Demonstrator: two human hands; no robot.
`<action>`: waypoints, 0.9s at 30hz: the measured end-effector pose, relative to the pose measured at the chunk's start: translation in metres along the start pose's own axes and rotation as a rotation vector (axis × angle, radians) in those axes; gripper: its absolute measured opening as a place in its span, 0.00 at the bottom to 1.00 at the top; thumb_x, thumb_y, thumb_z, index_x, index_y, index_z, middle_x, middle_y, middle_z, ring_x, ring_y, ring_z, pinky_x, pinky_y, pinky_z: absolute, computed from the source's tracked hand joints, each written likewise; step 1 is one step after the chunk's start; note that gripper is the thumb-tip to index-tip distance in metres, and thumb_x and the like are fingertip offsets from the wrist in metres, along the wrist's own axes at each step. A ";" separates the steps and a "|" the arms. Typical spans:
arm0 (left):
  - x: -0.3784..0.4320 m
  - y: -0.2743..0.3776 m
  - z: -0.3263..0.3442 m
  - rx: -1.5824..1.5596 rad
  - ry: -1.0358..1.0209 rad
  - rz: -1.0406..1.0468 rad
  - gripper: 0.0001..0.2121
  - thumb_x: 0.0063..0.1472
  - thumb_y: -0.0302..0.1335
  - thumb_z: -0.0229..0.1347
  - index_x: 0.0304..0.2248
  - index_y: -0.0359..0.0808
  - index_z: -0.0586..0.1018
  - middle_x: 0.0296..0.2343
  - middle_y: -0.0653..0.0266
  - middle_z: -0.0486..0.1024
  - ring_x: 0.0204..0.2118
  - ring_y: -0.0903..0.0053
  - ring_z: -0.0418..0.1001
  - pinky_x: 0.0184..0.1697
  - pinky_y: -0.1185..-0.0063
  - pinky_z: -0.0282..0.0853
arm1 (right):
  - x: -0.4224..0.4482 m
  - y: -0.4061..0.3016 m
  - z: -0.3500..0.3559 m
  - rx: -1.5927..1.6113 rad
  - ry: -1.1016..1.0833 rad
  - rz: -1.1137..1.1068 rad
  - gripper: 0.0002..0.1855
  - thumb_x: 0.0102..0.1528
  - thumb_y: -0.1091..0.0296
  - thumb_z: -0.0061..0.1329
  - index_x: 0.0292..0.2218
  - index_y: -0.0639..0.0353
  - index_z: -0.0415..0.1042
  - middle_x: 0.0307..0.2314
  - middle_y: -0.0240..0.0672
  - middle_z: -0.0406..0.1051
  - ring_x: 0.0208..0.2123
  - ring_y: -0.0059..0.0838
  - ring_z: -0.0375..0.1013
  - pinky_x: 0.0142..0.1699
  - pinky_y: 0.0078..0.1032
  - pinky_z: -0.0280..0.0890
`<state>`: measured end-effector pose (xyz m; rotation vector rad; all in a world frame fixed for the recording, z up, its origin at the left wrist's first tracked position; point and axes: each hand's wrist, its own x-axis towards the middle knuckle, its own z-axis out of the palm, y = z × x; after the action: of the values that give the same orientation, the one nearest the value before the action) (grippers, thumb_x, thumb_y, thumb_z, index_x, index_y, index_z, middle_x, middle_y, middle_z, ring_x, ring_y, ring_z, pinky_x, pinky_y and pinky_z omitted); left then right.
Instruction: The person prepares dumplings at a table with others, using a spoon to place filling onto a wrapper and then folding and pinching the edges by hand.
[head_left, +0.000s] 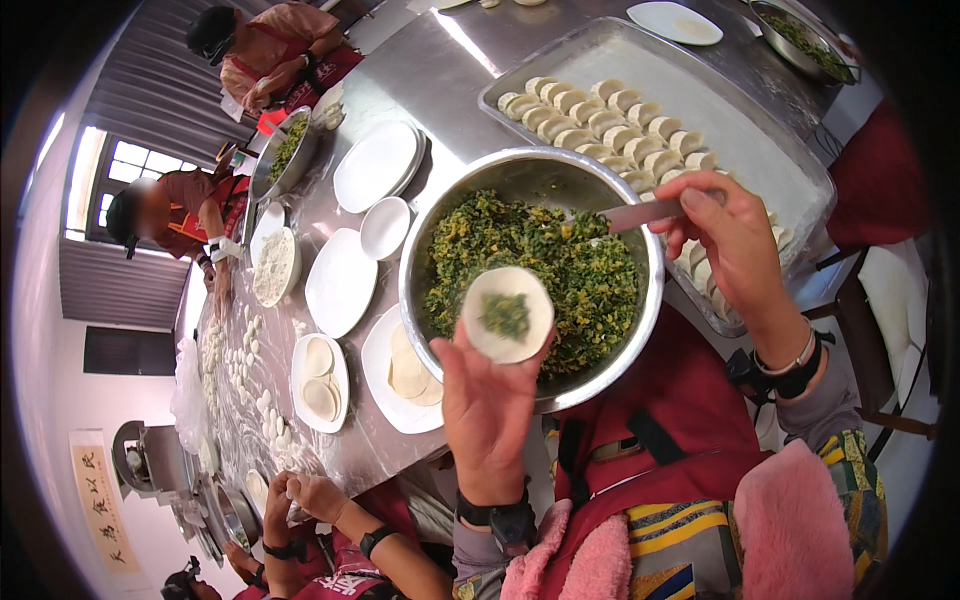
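Observation:
A round dumpling wrapper (534, 337) lies on the fingers of my left hand (489, 409), with a small mound of green and yellow filling (504, 315) at its centre. Under it stands a large steel bowl (420, 247) of the same chopped filling (600, 300). My right hand (731, 232) grips the handle of a flat metal spatula (637, 216). Its far end carries a clump of filling over the bowl. To the right of the bowl, a metal tray (757, 180) holds rows of folded dumplings (600, 124), partly hidden by my right hand.
White plates of wrappers (321, 379) stand left of the bowl, beside a bare plate (341, 281), a small white bowl (385, 227) and stacked plates (375, 166). Dough pieces (241, 360) lie on the floured steel table. Co-workers (322, 499) work along its left side and far end.

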<state>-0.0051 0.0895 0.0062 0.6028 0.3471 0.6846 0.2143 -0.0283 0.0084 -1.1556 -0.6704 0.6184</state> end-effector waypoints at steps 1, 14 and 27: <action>0.007 -0.006 0.003 0.013 0.005 -0.014 0.35 0.61 0.51 0.41 0.55 0.27 0.53 0.54 0.49 0.57 0.58 0.60 0.54 0.61 0.60 0.49 | -0.005 0.001 0.000 -0.008 -0.056 -0.077 0.12 0.58 0.68 0.41 0.39 0.66 0.71 0.27 0.39 0.73 0.26 0.19 0.69 0.32 0.17 0.66; 0.011 -0.009 0.004 -0.120 -0.019 -0.038 0.34 0.62 0.52 0.37 0.56 0.31 0.52 0.53 0.57 0.59 0.55 0.67 0.60 0.56 0.69 0.59 | -0.036 -0.007 0.018 -0.816 -0.472 -0.841 0.13 0.46 0.74 0.49 0.36 0.61 0.74 0.32 0.39 0.71 0.32 0.37 0.71 0.39 0.32 0.66; -0.002 -0.013 -0.001 -0.077 0.021 0.009 0.35 0.60 0.52 0.42 0.56 0.30 0.55 0.54 0.55 0.57 0.58 0.64 0.54 0.61 0.62 0.47 | -0.004 0.017 0.021 0.004 -0.123 0.216 0.10 0.57 0.68 0.43 0.35 0.67 0.71 0.24 0.37 0.72 0.22 0.17 0.71 0.29 0.12 0.67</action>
<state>-0.0004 0.0805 -0.0023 0.5243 0.3365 0.7103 0.1939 -0.0137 -0.0026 -1.2028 -0.6525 0.8783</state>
